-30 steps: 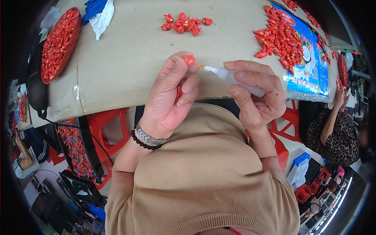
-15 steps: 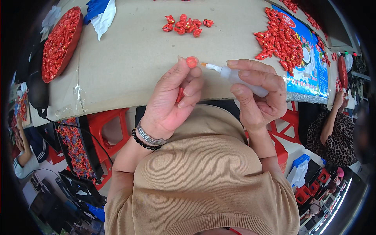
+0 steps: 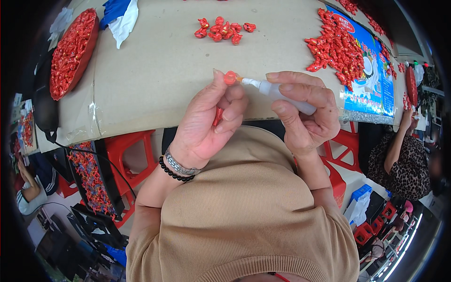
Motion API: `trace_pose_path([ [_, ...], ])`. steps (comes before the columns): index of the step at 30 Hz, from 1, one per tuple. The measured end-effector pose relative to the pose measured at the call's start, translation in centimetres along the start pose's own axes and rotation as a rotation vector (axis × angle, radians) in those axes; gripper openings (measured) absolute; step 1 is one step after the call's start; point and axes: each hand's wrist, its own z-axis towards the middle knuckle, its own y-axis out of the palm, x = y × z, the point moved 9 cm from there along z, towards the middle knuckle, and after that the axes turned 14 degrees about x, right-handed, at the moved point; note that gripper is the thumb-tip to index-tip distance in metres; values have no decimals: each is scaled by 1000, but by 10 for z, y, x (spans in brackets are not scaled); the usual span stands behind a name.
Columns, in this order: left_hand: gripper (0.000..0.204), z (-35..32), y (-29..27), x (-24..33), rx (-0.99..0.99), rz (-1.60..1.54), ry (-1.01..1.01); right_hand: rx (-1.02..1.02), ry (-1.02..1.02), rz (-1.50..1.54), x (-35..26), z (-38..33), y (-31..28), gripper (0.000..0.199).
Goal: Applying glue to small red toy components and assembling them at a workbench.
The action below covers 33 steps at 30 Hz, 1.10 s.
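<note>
Between thumb and forefinger, my left hand (image 3: 213,108) pinches a small round red plastic piece (image 3: 229,77). A second red piece (image 3: 218,116) is tucked under its curled lower fingers. My right hand (image 3: 312,108) is closed around a translucent white squeeze bottle (image 3: 292,97), tilted so its narrow tip (image 3: 247,81) meets the right side of the pinched piece. Beyond both hands, a loose cluster of small red pieces with gold marks (image 3: 225,31) lies on the table (image 3: 159,70).
A red tray (image 3: 89,61) heaped with red pieces stands at the left, beside a black case (image 3: 47,94). Blue and white cloths (image 3: 123,33) lie behind. At right, a pile of red pieces (image 3: 336,44) covers blue printed cardboard (image 3: 383,91). Another person (image 3: 399,164) sits farther right.
My right hand has moved slightly left with the squeeze bottle, bringing its tip against the pinched red piece. That piece has turned a little in my left fingers.
</note>
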Motion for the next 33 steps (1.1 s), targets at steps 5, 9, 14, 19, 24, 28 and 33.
trace_pose_path([
  [5,32,1,-2,0,7,-2,0,62,-120,45,-6,4,-2,22],
  [9,31,2,-2,-1,-13,-3,-5,53,-133,28,-6,5,-3,23],
  [14,30,2,-3,-1,-19,-11,-3,57,-143,5,-7,4,-3,23],
  [19,32,0,2,1,-26,2,-4,96,-41,92,4,4,-10,22],
  [24,38,-1,3,0,-29,13,-21,141,227,266,26,1,-14,21],
  [28,42,-3,3,3,-19,88,33,161,393,376,43,-3,-10,20],
  [33,43,-5,4,6,19,142,97,170,457,424,51,-8,-9,21],
])
